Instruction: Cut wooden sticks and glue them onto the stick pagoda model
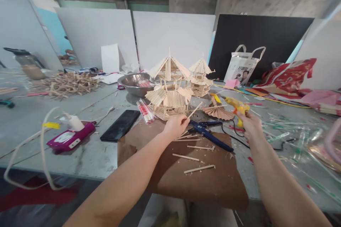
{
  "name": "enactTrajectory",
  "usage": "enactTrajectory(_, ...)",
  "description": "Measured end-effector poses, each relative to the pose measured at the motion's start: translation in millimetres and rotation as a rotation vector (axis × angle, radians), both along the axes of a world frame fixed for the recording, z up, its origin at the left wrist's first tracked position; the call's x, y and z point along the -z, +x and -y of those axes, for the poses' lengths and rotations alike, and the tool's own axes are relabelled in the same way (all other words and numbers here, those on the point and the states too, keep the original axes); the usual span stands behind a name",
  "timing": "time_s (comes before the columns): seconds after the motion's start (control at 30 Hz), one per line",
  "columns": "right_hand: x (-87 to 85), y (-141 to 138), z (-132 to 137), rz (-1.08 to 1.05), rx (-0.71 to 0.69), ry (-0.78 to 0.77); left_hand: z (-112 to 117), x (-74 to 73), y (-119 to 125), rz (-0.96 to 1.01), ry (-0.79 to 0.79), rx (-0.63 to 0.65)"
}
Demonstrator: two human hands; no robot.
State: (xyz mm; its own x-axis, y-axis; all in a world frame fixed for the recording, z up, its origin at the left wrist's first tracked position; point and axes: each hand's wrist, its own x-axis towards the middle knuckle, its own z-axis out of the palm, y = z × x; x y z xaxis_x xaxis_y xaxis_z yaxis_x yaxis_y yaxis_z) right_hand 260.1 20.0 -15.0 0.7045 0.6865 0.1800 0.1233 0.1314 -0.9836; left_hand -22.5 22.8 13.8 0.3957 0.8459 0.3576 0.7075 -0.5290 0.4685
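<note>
Between the fingers of my left hand (176, 126) is a thin wooden stick (195, 110), tilted up to the right. My right hand (250, 125) is wrapped round a yellow glue gun (237, 105), its nozzle pointing left. Just behind my left hand stands a pagoda model made of sticks (170, 97), with a tiered roof. Blue-handled pliers or cutters (210, 135) lie on the brown paper (218, 188) between my hands. Several loose sticks (199, 169) are scattered on that paper. A fan-shaped, pleated brown piece (217, 112) rests near the glue gun's tip.
A second stick pagoda (201, 79) stands behind. To the left are a metal bowl (135, 83), a black phone (120, 125), a purple power strip (71, 136) and a stick pile (71, 83). Plastic scraps (290, 133) and a white bag (242, 65) are at right.
</note>
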Motion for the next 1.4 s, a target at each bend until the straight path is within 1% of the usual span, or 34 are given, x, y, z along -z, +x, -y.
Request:
enactTrajectory(0.03, -1.3, -2.0, 0.3, -0.083, -0.024, 0.014, 0.0, 0.1, -0.3, -0.006, 0.006, -0.004)
enactTrajectory(0.1, -4.7, -6.4, 2.2, -0.139, -0.002, -0.017, 0.1, 0.0, -0.5, -0.021, 0.015, -0.017)
enactTrajectory(0.2, -10.7, -13.5, 7.3, -0.076, 0.044, -0.064, -0.3, 0.0, -0.6, -0.037, 0.021, -0.050)
enactTrajectory(0.27, -15.5, -19.5, 12.3, -0.034, 0.011, -0.070, -0.9, 0.5, -0.8, -0.036, 0.027, -0.070)
enactTrajectory(0.33, -20.7, -27.7, 18.1, 0.030, -0.106, -0.017, -1.7, 1.5, -1.2, -0.027, 0.038, -0.092)
enactTrajectory(0.43, -26.6, -44.0, 27.4, 0.088, -0.366, 0.099, -3.3, 3.3, -2.3, -0.016, 0.065, -0.124)
enactTrajectory(0.5, -27.0, -56.4, 32.5, 0.119, -0.534, 0.098, -4.5, 4.4, -3.0, -0.017, 0.082, -0.132)
enactTrajectory(0.53, -26.0, -62.4, 34.4, 0.148, -0.587, 0.070, -5.1, 4.9, -3.2, -0.019, 0.087, -0.134)
enactTrajectory(0.6, -21.8, -73.0, 36.5, 0.204, -0.650, 0.021, -6.2, 5.7, -3.6, -0.028, 0.089, -0.144)
enactTrajectory(0.73, -12.4, -84.5, 35.7, 0.298, -0.738, -0.009, -6.8, 6.1, -3.2, -0.038, 0.090, -0.173)
enactTrajectory(0.8, -9.8, -86.1, 34.5, 0.354, -0.753, 0.002, -6.0, 5.5, -2.4, -0.047, 0.083, -0.178)
enactTrajectory(0.9, -7.6, -86.6, 33.3, 0.388, -0.726, 0.040, -4.5, 4.0, -1.1, -0.058, 0.070, -0.176)
enactTrajectory(1.1, -5.6, -88.2, 33.5, 0.375, -0.716, 0.068, -2.8, 2.9, -0.3, -0.049, 0.065, -0.166)
enactTrajectory(1.3, -8.6, -93.8, 35.7, 0.320, -0.720, 0.049, -3.2, 4.5, -0.8, -0.055, 0.076, -0.135)
enactTrajectory(1.4, -6.4, -94.6, 34.3, 0.299, -0.733, 0.054, -3.2, 4.7, -0.7, -0.050, 0.069, -0.136)
